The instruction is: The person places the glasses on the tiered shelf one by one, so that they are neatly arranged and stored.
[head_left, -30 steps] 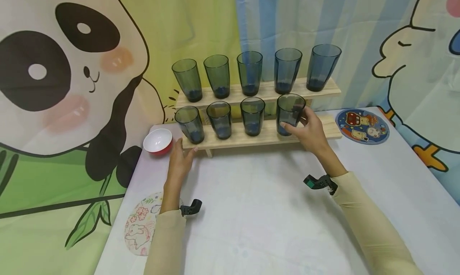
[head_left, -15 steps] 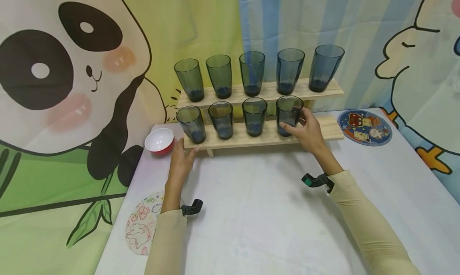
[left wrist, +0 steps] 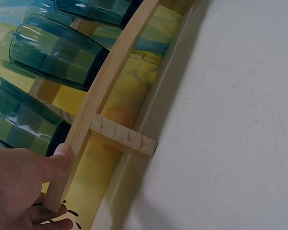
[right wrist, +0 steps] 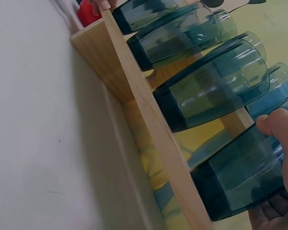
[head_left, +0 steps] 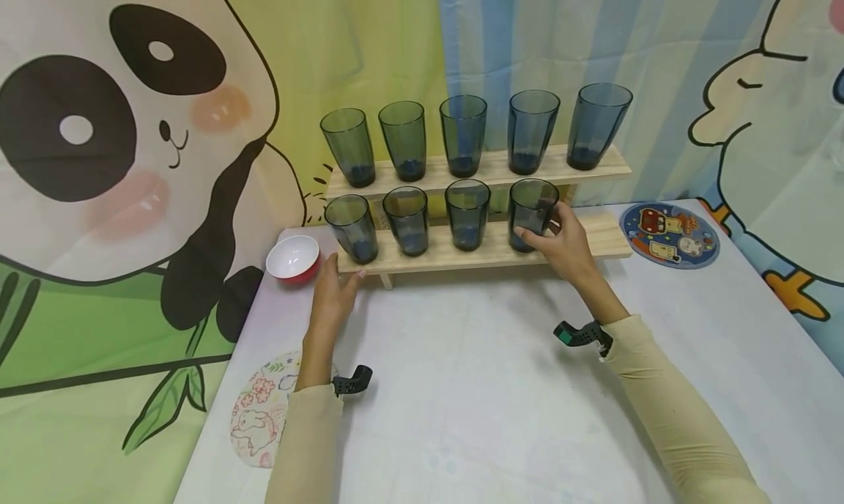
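In the head view my right hand [head_left: 568, 249] grips a tinted drinking glass [head_left: 526, 215] at the right of the lower row, thumb on the near side and fingers round the far side. The right wrist view shows the base of this glass [right wrist: 211, 191] right at the board's front edge. My left hand [head_left: 331, 299] holds the left end of the two-tier wooden shelf [head_left: 605, 234]. From the left wrist, its thumb lies on top of the board [left wrist: 84, 127] and its fingers are beneath. Three matching glasses [head_left: 467, 215] stand left of the held one.
Several more glasses [head_left: 464, 134] line the upper tier. A red bowl with white inside [head_left: 292, 257] sits left of the shelf. A dark blue patterned round mat [head_left: 669, 234] lies to the right, and a pale patterned mat [head_left: 253, 416] is partly under the left arm.
The held glass has come down slightly and a little to the left with my right hand. My left hand keeps its place on the shelf's end. The head view has shifted slightly.
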Demonstrator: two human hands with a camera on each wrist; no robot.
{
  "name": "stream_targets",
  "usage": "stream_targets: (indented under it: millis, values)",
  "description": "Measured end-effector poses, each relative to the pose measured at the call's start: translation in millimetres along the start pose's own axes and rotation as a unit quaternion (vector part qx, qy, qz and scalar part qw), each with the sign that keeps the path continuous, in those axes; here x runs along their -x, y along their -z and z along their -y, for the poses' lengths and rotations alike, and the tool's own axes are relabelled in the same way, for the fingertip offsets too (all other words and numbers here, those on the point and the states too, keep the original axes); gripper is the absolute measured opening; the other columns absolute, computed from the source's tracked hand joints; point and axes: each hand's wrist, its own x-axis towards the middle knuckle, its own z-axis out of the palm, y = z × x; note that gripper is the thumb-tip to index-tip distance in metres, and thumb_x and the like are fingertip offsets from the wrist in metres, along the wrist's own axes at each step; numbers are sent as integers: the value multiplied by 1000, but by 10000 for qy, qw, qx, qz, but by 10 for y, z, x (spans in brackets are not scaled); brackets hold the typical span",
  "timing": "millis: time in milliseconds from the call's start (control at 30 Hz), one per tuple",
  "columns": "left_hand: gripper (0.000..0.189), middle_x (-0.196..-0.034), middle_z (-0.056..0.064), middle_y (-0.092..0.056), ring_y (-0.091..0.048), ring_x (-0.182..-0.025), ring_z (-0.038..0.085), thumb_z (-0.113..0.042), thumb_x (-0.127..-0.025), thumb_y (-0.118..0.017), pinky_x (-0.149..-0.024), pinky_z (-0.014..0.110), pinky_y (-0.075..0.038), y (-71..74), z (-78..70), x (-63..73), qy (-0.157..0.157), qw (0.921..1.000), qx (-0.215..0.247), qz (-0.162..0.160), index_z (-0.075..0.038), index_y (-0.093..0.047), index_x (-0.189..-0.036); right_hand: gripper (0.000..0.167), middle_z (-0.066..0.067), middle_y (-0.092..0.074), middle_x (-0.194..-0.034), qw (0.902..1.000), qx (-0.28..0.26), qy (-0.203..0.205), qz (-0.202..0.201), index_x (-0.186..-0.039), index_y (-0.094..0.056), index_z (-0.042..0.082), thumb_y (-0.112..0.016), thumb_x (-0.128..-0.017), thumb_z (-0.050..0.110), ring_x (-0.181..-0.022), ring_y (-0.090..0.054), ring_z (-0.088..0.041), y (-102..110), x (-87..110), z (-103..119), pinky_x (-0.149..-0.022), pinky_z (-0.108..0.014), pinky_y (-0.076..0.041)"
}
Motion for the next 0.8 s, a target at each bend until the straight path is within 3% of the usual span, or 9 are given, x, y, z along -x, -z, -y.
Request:
stream_targets:
  millis: [300,500,633,800]
  values:
    - [76,-166,25,-33,-28,-157,40,-30,-105,-66,-130,55,-22,-11,9,-13,-37,10000,-18,-17,2,-29,-162,74,-23,-46,-151,10000,-94,-4,17,-151,-40,-2,-81,-94,22,-147,-44,-39,-6,-2,-43,-128,-54,-28]
    - [76,-166,25,-33,-28,-157,41,-31,-105,-67,-130,55,-22,0,13,-28,-76,10000,-53,-24,2,-29,-162,80,-15,-44,-157,9998,4,147,129,-155,-43,6,-85,-91,30,-149,-42,-33,81,3,-12,-129,-46,-29]
    - [78,-167,26,-32,-27,-157,41,-32,-104,-67,-130,54,-22,29,32,-24,-65,9999,-119,-10,2,-27,-163,86,-16,-42,-160,9990,279,270,199,-161,-36,7,-83,-93,30,-148,-42,-33,200,48,20,-127,-46,-32]
    - [86,-168,27,-30,-27,-158,42,-34,-101,-69,-129,55,-23,113,9,9,-49,9999,-82,-140,0,-21,-165,77,-18,-41,-164,9942,973,428,152,-163,-36,5,-72,-102,35,-152,-39,-37,402,130,77,-126,-51,-34]
